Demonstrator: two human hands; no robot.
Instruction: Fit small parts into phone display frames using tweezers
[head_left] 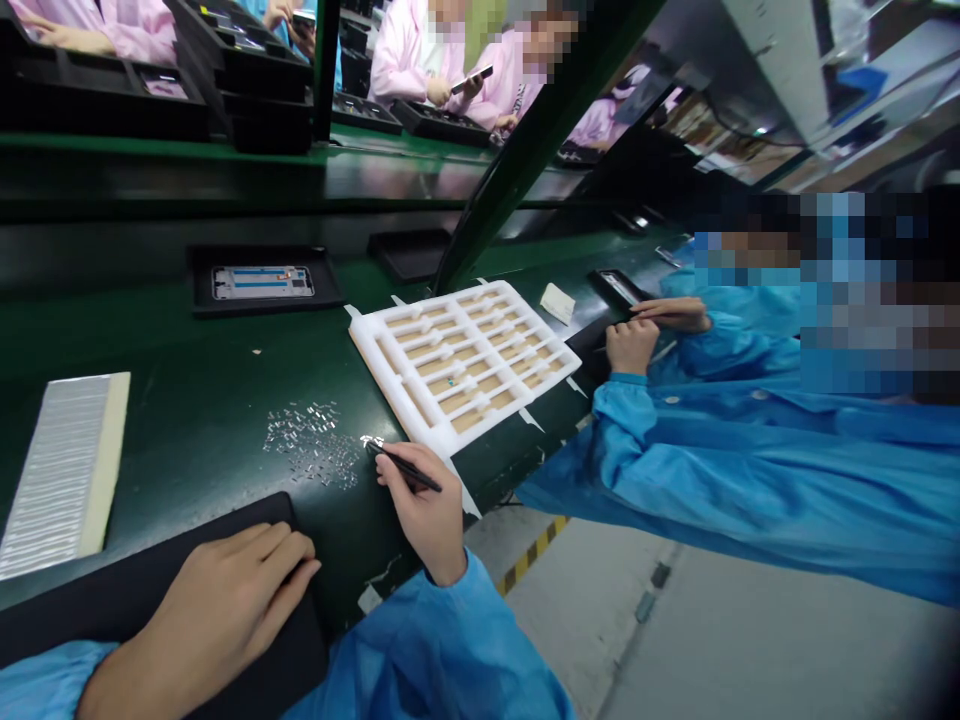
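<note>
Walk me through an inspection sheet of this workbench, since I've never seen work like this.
Surface: dark green belt, scattered with pieces.
Job's things: small metal pieces and a white foam tray.
Clutter: a silvery strip sheet and a small white pad.
Hands: left hand rests on a black pad; right hand holds a slim black tool at the pieces.
Cables: nothing seen near the hands.
Surroundings: a co-worker's blue sleeve; grey floor below.
</note>
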